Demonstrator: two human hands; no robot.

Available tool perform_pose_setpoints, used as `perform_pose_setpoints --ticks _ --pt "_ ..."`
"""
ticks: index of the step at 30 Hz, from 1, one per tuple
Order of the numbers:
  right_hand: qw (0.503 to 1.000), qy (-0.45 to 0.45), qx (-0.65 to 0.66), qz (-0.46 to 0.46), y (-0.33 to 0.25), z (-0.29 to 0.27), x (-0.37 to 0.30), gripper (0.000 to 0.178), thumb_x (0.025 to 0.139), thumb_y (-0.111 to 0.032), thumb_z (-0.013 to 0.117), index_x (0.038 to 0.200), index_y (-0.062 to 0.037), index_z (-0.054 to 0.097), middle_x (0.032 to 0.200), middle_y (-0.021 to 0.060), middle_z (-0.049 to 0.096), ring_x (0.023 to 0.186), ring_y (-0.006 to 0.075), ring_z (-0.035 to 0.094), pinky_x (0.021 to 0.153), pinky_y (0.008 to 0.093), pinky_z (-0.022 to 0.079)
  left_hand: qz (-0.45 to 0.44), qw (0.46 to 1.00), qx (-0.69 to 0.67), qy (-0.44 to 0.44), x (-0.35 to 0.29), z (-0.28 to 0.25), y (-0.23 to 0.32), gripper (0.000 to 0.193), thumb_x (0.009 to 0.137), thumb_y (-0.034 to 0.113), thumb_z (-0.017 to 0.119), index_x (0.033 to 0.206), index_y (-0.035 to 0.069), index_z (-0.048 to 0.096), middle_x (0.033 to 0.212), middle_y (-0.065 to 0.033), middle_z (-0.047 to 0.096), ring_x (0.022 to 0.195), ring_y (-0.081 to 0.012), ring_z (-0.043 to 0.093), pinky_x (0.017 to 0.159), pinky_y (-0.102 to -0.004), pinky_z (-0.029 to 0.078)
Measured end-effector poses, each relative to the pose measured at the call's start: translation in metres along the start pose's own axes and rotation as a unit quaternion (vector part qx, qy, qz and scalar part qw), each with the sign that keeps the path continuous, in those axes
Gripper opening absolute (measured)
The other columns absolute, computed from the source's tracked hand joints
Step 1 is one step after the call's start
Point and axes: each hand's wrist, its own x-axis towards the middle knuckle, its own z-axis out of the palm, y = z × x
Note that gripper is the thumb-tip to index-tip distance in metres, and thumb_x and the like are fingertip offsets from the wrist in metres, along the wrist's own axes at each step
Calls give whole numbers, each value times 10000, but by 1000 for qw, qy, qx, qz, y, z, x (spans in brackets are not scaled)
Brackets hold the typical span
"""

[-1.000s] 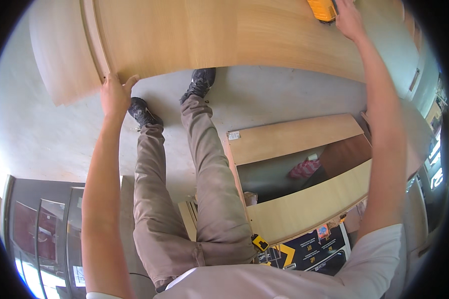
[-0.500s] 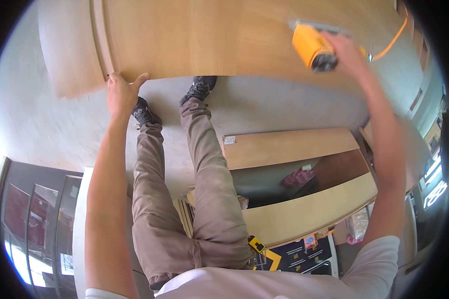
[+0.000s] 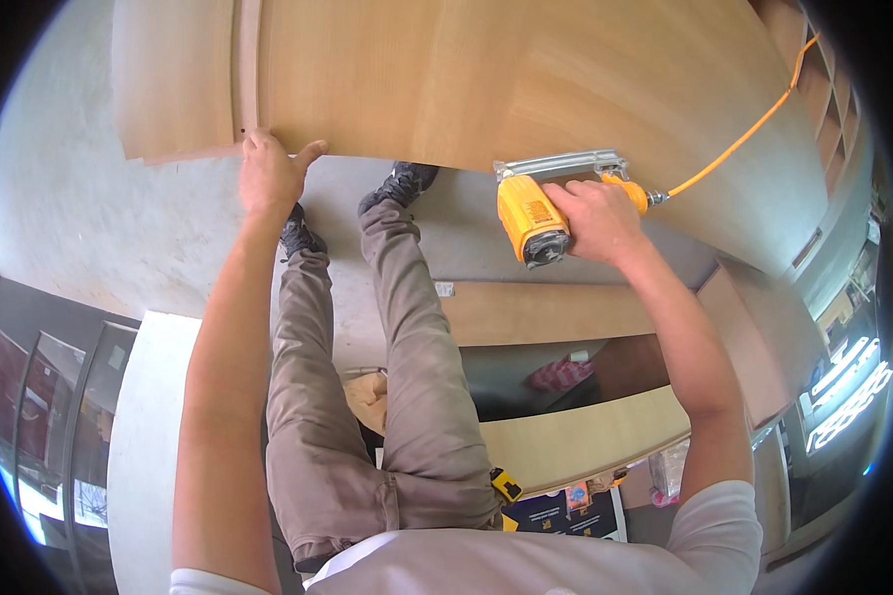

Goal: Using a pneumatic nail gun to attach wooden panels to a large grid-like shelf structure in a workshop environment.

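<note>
- Your left hand is partly open at the near edge of the broad, light-brown wooden panel, fingertips by the end of the narrow wooden strip, thumb splayed along the edge; probably this steadies that corner. Whether it pinches the panel or merely rests there, you cannot tell from this angle.
- Your right hand is wrapped round the handle of the yellow-and-black nail gun, a closed grip that seems suited to carrying its weight one-handed.
- The gun appears at the panel's near edge, right of your feet, its silver metal magazine turned away from you; contact with the wood is unclear.
- The thin orange air hose joins the handle's far end and runs off to the upper right, which likely keeps it out from under your wrist.
- The panel spans the top of your view, its near edge by your black shoes, apparently so you can reach it with both arms stretched.
- The yellow-and-black tape measure sits at your right hip, presumably for quick reach.
- Behind your right forearm lies the open, pale wooden cabinet box, apart from the panel.
</note>
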Motion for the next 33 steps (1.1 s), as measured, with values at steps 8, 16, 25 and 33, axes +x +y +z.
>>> perform_pose_setpoints --ticks 8,16,25,33 --pt "996 -84 -29 18 -15 -17 22 329 721 -193 744 1013 -128 608 807 90 678 795 303 684 674 446 524 13 1000 -16 14 -6 -3 -1 883 742 629 769 1209 -67 490 1228 -239 571 1141 -387 583 894 -454 518" --pt "987 -135 -44 78 -37 -27 37 280 733 -235 739 955 -106 627 768 109 701 752 321 696 666 453 533 27 998 -46 38 -5 1 -3 815 749 557 802 1160 -74 488 1170 -249 573 1107 -396 581 893 -436 509" --pt "983 -139 -83 86 -36 -29 35 303 731 -269 739 950 -99 617 777 122 705 767 321 706 691 456 549 79 993 -60 70 -7 2 -2 712 748 438 844 1076 -88 494 1087 -269 573 1055 -419 572 896 -444 488" --pt "988 -120 -62 71 -36 -32 26 282 729 -262 737 930 -92 638 744 125 696 731 317 701 663 446 548 77 992 -68 67 -12 0 0 723 735 419 854 1103 -87 492 1122 -260 566 1084 -412 561 926 -441 472"
